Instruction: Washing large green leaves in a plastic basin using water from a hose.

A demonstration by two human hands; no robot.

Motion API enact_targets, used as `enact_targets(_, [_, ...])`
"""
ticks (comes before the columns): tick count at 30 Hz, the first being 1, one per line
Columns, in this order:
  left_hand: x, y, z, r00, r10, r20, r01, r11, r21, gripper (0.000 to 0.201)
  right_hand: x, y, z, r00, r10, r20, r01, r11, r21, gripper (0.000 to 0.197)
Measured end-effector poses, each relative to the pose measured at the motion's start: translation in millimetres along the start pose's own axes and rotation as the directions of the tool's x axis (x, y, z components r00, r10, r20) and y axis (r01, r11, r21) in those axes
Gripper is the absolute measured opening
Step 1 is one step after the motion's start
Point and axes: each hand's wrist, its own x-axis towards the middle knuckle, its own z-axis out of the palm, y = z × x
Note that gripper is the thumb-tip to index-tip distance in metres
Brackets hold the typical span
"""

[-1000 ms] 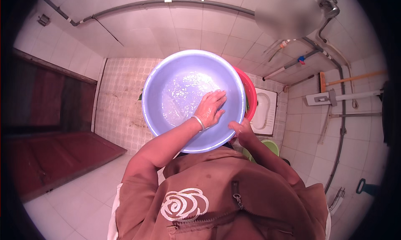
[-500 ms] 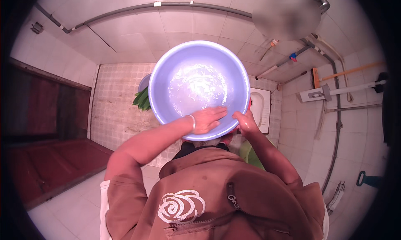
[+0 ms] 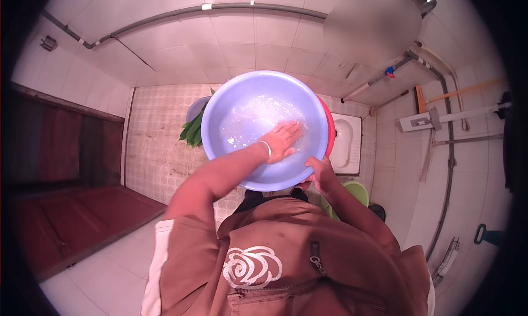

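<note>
In front of my body is a large light-purple basin (image 3: 212,130), its inside wet and shiny with water. My left hand (image 3: 282,141), a pale bangle at its wrist, reaches inside it with fingers stretched out, lying flat over the wet bottom. At the near right rim my right hand (image 3: 323,176) grips the basin, thumb over the edge and fingers mostly hidden below. A red basin (image 3: 330,130) shows partly from behind the purple one's right side.
Green leafy vegetables (image 3: 192,131) and another bluish basin (image 3: 196,108) are on the tiled floor at left. A squat toilet (image 3: 346,143) is to the right, a green basin (image 3: 357,194) near my right forearm. A mop (image 3: 421,121) and pipes line the right wall.
My left hand has moved from the near side farther in and rightward across the basin. The purple basin sits slightly lower in view, and more of the red basin shows.
</note>
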Motion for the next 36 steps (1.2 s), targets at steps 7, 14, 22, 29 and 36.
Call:
enact_targets(7, [-47, 24, -140, 0.785, -0.452, -0.423, 0.516, 0.855, 0.046, 0.077, 5, -17, -33, 0.983, -0.15, -0.107, 0.158, 0.985, 0.07, 0.028])
enact_targets(14, [-87, 63, -43, 0.519, -0.718, 0.464, -0.259, -0.649, -0.716, 0.045, 11, -12, -14, 0.989, -0.113, -0.098, 0.114, 0.993, 0.007, 0.032])
enact_targets(22, [-77, 73, -43, 0.559, -0.679, 0.476, -0.033, -0.592, -0.805, 0.033, 40, -93, -8, 0.65, -0.554, 0.52, 0.2, -0.536, -0.82, 0.07])
enact_targets(29, [-55, 112, -52, 0.68, -0.532, 0.504, -0.052, -0.721, -0.691, 0.029, 93, -18, -13, 0.775, -0.443, 0.45, 0.276, -0.404, -0.872, 0.074])
enact_targets(36, [-57, 118, -24, 0.642, -0.683, 0.347, -0.127, -0.541, -0.831, 0.033, 83, -21, 2, 0.726, -0.135, 0.674, 0.525, -0.524, -0.671, 0.065])
